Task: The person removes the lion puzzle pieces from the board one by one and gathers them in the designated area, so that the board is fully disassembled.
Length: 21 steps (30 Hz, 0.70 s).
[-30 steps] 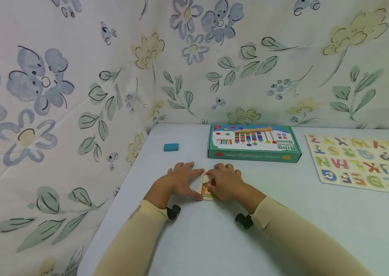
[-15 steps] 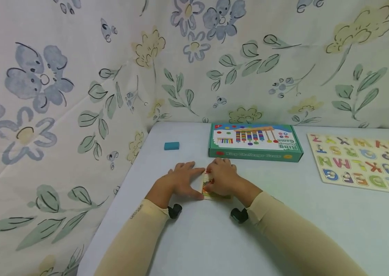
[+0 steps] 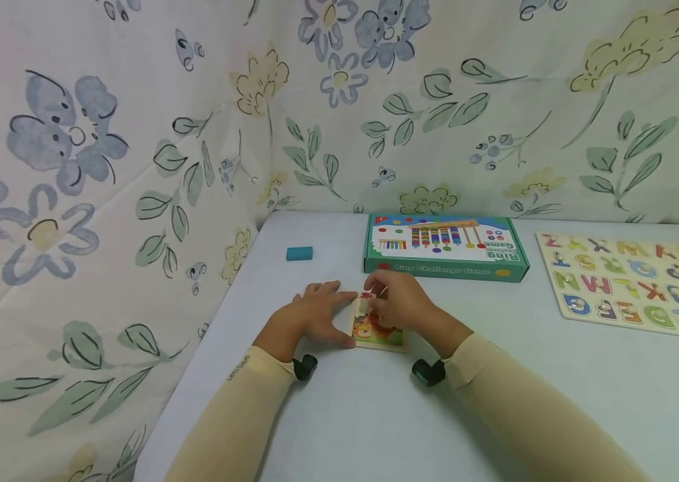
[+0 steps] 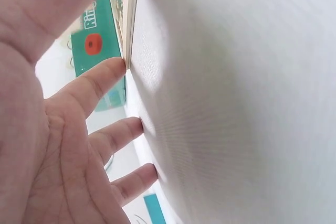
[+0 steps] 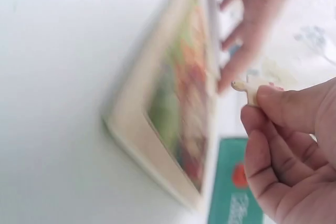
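Note:
A small wooden jigsaw puzzle (image 3: 380,347) with a colourful animal picture in a pale frame lies flat on the white table. My left hand (image 3: 314,317) is at its left side, thumb and index fingertip touching the frame's edge. In the left wrist view the other fingers of the left hand (image 4: 68,124) are spread, their tips on the tabletop. Above the picture's upper part my right hand (image 3: 401,300) pinches a small jigsaw piece (image 5: 253,88) between thumb and index finger. In the right wrist view the piece is raised off the puzzle, and the frame looks blurred.
A green Ring Challenge Game box (image 3: 446,269) stands behind the hands. To its right lies a wooden alphabet board (image 3: 634,284) with coloured letters. A small blue block (image 3: 300,254) sits at the back left. Floral cloth (image 3: 339,134) hangs behind and along the left side.
My right hand has lifted away from the puzzle with the jigsaw piece pinched, uncovering more of the picture. The left hand has stayed at the frame's left edge.

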{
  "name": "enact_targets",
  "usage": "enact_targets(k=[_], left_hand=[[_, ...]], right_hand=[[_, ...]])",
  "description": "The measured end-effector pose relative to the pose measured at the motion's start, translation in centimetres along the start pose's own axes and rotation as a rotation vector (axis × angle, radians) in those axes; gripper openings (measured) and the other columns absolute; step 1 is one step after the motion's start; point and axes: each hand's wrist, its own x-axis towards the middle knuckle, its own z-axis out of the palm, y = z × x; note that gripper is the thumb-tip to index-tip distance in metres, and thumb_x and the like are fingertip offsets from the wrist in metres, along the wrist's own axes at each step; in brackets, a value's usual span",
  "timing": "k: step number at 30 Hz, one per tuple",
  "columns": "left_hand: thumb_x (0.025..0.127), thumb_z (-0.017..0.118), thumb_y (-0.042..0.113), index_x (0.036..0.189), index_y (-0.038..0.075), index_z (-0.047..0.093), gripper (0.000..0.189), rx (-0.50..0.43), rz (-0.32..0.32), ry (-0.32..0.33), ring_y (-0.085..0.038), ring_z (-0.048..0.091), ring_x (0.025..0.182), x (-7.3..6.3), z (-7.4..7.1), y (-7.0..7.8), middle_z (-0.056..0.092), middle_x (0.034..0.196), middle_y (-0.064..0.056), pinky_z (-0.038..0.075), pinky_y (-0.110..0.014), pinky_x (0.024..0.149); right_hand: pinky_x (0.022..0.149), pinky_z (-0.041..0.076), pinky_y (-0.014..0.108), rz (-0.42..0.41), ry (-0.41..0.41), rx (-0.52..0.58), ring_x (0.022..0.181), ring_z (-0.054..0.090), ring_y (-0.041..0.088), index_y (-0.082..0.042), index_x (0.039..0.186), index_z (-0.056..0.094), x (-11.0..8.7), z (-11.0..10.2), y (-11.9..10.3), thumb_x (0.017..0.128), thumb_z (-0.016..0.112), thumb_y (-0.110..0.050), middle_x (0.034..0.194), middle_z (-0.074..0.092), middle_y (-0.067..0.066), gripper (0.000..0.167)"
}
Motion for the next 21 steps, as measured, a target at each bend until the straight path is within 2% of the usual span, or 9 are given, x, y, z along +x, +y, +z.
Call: enact_targets(k=[4, 10, 15, 21], left_hand=[[0.077, 0.08, 0.064, 0.159, 0.042, 0.034, 0.096, 0.001, -0.005, 0.003, -0.038, 0.015, 0.156, 0.1, 0.0, 0.1, 0.018, 0.172, -0.003, 0.02, -0.07, 0.119], [0.078, 0.08, 0.063, 0.159, 0.041, 0.034, 0.096, 0.0, -0.01, 0.005, -0.037, 0.015, 0.156, 0.0, 0.0, 0.1, 0.017, 0.172, -0.003, 0.02, -0.069, 0.12], [0.078, 0.08, 0.062, 0.159, 0.041, 0.035, 0.095, -0.007, -0.015, 0.0, -0.037, 0.015, 0.156, -0.1, -0.1, 0.1, 0.017, 0.172, -0.003, 0.019, -0.069, 0.12], [0.078, 0.08, 0.063, 0.159, 0.04, 0.035, 0.096, -0.014, -0.008, -0.005, -0.038, 0.015, 0.156, -0.1, -0.1, 0.2, 0.017, 0.172, -0.004, 0.019, -0.07, 0.12]], right_hand=[[0.081, 0.058, 0.033, 0.043, 0.002, 0.015, 0.099, 0.063, 0.021, -0.017, 0.111, 0.07, -0.7, -2.5, 1.5, 0.097, 0.072, -0.016, 0.107, 0.068, 0.002, 0.014], [0.072, 0.053, 0.03, 0.132, -0.039, 0.001, 0.092, 0.059, 0.023, -0.014, 0.104, 0.072, -2.1, -5.1, 4.5, 0.094, 0.075, -0.015, 0.101, 0.067, 0.005, 0.011], [0.077, 0.052, 0.031, 0.177, -0.089, 0.002, 0.091, 0.058, 0.022, -0.012, 0.105, 0.074, -2.9, -5.5, 6.3, 0.091, 0.078, -0.015, 0.099, 0.067, 0.005, 0.015], [0.088, 0.055, 0.039, 0.183, -0.109, -0.125, 0.095, 0.059, 0.022, -0.011, 0.107, 0.075, -3.1, -5.0, 6.8, 0.093, 0.077, -0.016, 0.101, 0.069, 0.004, 0.015]])
